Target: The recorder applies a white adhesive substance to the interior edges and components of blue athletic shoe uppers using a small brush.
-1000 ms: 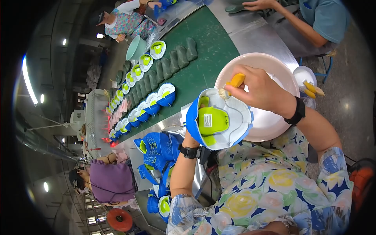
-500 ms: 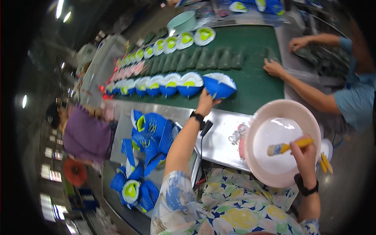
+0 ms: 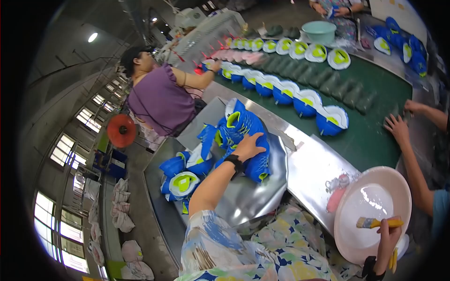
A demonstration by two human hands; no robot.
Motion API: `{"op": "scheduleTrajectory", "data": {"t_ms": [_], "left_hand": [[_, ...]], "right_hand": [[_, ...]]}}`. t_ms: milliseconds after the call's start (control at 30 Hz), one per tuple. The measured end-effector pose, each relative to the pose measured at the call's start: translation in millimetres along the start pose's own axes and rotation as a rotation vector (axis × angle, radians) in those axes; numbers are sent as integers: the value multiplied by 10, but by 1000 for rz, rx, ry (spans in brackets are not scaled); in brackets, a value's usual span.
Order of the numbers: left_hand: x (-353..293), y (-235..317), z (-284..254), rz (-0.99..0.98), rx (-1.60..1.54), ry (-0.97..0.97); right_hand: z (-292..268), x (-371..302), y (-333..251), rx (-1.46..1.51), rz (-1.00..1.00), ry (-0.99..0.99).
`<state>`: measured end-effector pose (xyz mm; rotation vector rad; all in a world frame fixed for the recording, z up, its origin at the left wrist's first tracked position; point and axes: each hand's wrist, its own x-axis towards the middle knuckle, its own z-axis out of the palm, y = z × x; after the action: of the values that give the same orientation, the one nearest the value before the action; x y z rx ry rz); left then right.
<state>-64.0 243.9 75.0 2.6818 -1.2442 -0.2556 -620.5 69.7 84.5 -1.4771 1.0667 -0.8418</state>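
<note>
My left hand (image 3: 249, 147) lies with fingers apart on a pile of blue shoe uppers (image 3: 255, 124) with lime-green linings, on a metal tray (image 3: 260, 201). Nothing is visibly gripped in it. With my right hand (image 3: 387, 239) I hold a paintbrush (image 3: 374, 223) by its yellow handle. Its pale bristles point left, above the white liquid (image 3: 358, 234) in a large pale pink basin (image 3: 407, 196). On the green conveyor belt (image 3: 386, 89) a row of blue uppers, soles up with white and lime undersides, ends at the nearest upper (image 3: 332, 120).
Dark green pieces (image 3: 323, 77) and white-and-lime pieces (image 3: 338, 58) form further rows on the belt. A co-worker's hand (image 3: 397, 129) rests at the belt's right end. Someone in purple (image 3: 164, 103) reaches to its far left end. A teal basin (image 3: 318, 32) stands behind.
My left hand has let go of the blue upper at the row's end and moved to the pile on the tray. The view has swung left. The brush stays in my right hand.
</note>
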Motion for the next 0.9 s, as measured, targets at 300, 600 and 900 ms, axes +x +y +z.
{"op": "scheduleTrajectory", "data": {"t_ms": [300, 600, 900], "left_hand": [[-13, -83, -877, 205, -415, 466], [156, 1115, 66, 261, -1572, -358], [5, 1332, 896, 799, -502, -80]], "right_hand": [[109, -181, -81, -193, -25, -42], [73, -84, -88, -375, -114, 35], [337, 131, -135, -330, -118, -113]]}}
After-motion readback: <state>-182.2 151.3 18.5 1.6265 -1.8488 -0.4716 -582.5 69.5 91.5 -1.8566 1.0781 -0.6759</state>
